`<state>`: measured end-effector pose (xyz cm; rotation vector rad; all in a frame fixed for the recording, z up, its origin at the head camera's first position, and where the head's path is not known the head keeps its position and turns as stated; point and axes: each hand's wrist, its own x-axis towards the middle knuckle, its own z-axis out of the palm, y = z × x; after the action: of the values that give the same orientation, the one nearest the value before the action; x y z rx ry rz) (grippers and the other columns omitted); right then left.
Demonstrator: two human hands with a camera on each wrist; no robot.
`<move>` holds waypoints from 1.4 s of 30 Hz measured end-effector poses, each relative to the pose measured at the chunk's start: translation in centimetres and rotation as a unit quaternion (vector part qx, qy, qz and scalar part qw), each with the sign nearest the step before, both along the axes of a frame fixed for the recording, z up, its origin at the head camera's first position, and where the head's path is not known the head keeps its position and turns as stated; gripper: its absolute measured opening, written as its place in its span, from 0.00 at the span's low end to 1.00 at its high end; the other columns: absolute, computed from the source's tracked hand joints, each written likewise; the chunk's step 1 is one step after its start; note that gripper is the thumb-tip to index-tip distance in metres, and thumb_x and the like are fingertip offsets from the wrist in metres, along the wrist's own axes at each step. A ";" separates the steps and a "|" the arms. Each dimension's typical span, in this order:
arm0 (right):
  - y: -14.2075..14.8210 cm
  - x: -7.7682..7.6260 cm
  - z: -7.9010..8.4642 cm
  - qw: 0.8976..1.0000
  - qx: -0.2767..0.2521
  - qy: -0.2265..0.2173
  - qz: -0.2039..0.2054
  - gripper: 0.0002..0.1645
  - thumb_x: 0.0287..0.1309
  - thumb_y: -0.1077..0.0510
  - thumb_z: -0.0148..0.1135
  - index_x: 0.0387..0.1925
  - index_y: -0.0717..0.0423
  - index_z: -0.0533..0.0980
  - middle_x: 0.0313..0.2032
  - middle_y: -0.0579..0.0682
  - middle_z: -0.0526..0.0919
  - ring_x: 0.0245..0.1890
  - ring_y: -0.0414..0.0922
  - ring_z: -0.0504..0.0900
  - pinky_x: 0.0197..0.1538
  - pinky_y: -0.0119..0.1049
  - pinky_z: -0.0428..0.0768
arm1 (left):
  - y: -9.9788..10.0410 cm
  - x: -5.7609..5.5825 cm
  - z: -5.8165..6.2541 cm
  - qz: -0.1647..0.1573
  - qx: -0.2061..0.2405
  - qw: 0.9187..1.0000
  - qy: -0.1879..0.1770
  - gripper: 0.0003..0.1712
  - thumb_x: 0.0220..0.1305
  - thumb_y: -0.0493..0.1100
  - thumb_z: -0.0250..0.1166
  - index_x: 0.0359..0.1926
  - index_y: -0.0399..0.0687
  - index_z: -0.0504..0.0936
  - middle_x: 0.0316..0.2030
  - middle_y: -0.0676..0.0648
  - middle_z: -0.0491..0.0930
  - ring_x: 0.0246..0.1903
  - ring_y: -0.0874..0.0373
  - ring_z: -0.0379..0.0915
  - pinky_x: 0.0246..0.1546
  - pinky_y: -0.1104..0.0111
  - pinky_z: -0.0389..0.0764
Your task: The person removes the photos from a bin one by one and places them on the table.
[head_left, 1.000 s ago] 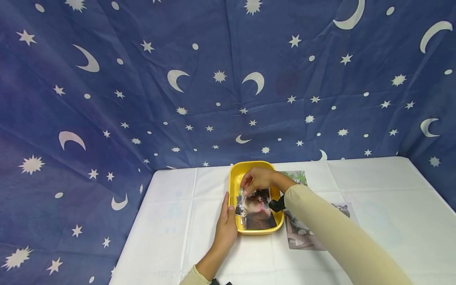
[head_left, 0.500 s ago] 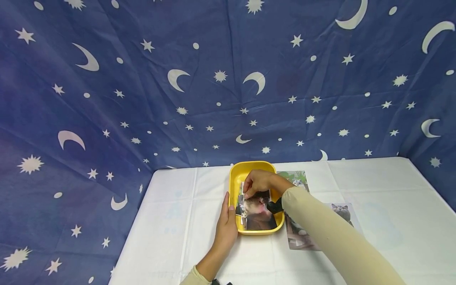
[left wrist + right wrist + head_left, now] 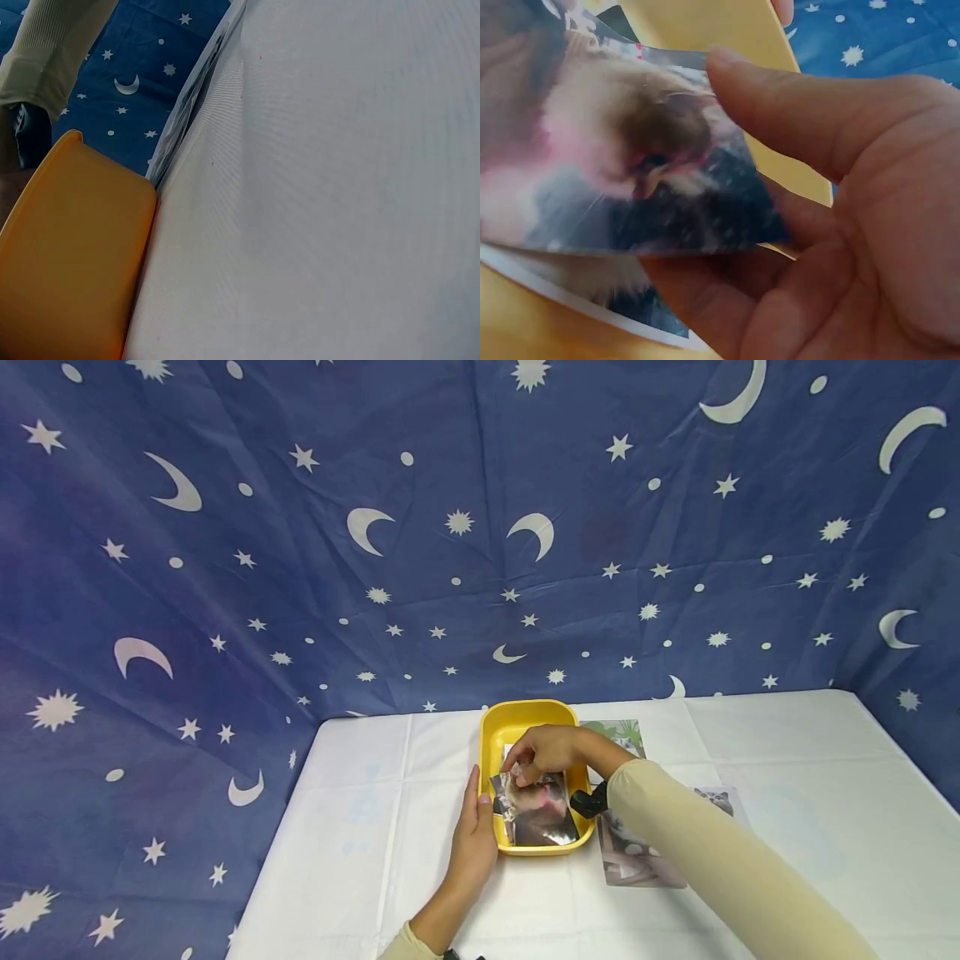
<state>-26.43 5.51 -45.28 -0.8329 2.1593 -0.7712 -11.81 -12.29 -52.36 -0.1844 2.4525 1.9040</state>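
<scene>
A yellow tub stands on the white tablecloth, with photo prints lying inside. My right hand reaches into it and pinches the edge of a glossy animal photo between thumb and fingers. Close up in the right wrist view, the photo bends a little, and a white-bordered print shows beneath. At the tub's left side my left hand holds the wall, fingers along the outside and thumb at the rim. The left wrist view shows just the tub's outer wall, without the left fingers.
To the right of the tub lie a cat photo with green leaves, another print and a grey cat photo, partly behind the right sleeve. A blue curtain with moons and stars hangs behind the table.
The right hand has drawn slightly down and the pinched photo has shifted left and tilted, its surface now catching glare. The left hand and tub stay put.
</scene>
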 end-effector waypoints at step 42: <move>17.3 2.7 2.4 0.935 -0.185 0.073 -0.295 0.33 0.67 0.51 0.67 0.70 0.43 0.69 0.51 0.61 0.78 0.34 0.47 0.83 0.32 0.48 0.89 | 0.3 0.1 -0.1 0.019 -0.006 1.000 -0.006 0.31 0.84 0.49 0.40 0.82 0.63 0.48 0.81 0.47 0.49 0.80 0.42 0.42 0.79 0.43 0.45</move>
<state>-23.73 22.84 -42.86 -0.4101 2.4684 -1.4931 -11.75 -12.01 -52.43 -0.2429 2.4720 1.8963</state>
